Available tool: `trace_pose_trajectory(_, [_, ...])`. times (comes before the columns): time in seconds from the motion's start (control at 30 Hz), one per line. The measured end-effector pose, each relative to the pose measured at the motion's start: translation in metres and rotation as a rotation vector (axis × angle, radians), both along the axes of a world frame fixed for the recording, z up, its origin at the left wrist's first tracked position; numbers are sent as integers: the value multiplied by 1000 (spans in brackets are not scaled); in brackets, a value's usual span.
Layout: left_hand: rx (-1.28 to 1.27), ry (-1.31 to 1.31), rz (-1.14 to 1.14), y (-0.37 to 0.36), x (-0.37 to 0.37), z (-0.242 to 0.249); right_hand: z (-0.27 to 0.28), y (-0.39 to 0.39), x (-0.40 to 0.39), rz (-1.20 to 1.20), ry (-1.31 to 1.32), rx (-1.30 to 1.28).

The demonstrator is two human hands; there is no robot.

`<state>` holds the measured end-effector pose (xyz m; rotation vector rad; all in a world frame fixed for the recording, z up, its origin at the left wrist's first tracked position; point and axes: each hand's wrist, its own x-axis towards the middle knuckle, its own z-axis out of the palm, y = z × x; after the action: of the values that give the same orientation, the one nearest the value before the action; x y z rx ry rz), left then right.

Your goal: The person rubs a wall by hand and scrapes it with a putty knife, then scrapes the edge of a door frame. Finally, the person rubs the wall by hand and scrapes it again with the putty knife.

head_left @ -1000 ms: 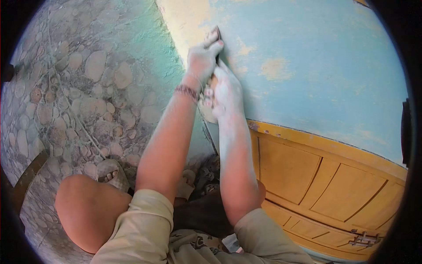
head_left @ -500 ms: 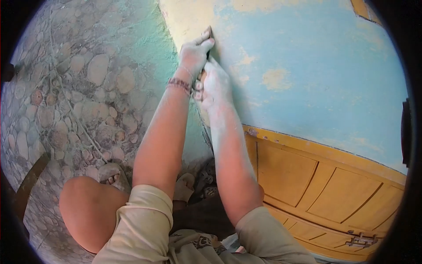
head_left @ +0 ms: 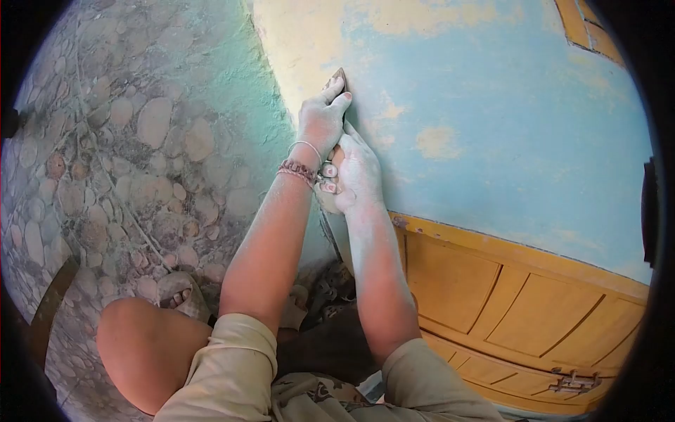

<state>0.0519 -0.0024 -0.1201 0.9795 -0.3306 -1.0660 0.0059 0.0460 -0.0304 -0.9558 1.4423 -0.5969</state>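
Note:
A scraper with a thin dark blade rests against the painted wall, its tip pointing away from me. My left hand, dusted white, is closed on the blade end, thumb and fingers pressing along it. Behind it, my right hand wraps around the scraper's handle, fingers curled under; it is coated in white powder. Most of the handle is hidden by my hands. Around the blade, the surface is pale yellow on the left and light blue on the right.
Yellow wooden shutters with a metal latch are at the lower right. A green-edged, stone-studded surface runs along the left. My bent knee and sandalled foot are below.
Both hands and the scraper have shifted down and slightly right in view, drawing a little toward me along the wall. The camera view has also tilted slightly. Both grips look the same.

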Motion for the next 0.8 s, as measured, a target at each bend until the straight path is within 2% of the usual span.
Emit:
trace_pose_trajectory(0.07, [47,-25,-23,-3,3,2,2,-9,4,34,43,19])
trace_pose_trajectory(0.17, [-17,197,5,-16,27,2,-5,-19,16,44,24,18])
trace_pose_trajectory(0.3, [-127,40,-19,0,11,11,10,6,6,1,13,-30])
trace_pose_trajectory(0.37, [-79,-100,22,13,-15,18,10,15,-18,-12,-44,-30])
trace_pose_trajectory(0.47, [-114,14,26,5,-17,10,5,6,-10,10,-41,-33])
trace_pose_trajectory(0.53, [-145,87,27,-6,12,10,5,-4,11,-8,4,-11])
trace_pose_trajectory(0.63, [33,131,-151,-3,46,19,-11,-10,26,15,-48,-52])
trace_pose_trajectory(0.8, [-26,-113,93,3,-6,1,-4,3,-4,46,-21,-32])
